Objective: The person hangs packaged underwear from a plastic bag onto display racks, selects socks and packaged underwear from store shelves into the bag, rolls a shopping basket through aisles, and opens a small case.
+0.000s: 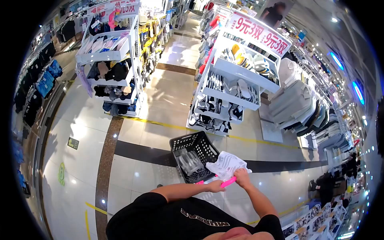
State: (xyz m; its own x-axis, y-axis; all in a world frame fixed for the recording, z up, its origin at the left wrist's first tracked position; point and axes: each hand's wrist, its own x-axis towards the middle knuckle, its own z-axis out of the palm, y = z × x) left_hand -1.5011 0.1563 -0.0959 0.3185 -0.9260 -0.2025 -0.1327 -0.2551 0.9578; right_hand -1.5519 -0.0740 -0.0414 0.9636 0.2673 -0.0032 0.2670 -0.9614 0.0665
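Observation:
My left hand (pixel 216 186) is closed around a pink handle (pixel 229 182) just in front of my body. My right hand (pixel 241 176) is closed at the near edge of a white plastic package (pixel 227 164) with grey stripes, close to the handle's right end. The package overlaps the right rim of a black perforated basket (pixel 212 152). Inside the basket lie several clear-wrapped grey items (pixel 188 161). My fingers are partly hidden, and whether the right hand also touches the handle is unclear.
A white tiered rack (pixel 236 95) of slippers and shoes stands just beyond the basket. Another white rack (pixel 116 57) is at the left. Grey garments (pixel 294 98) hang at the right. Tiled floor (pixel 138 170) with dark bands surrounds the basket. A person in dark clothing (pixel 328 185) is at the right.

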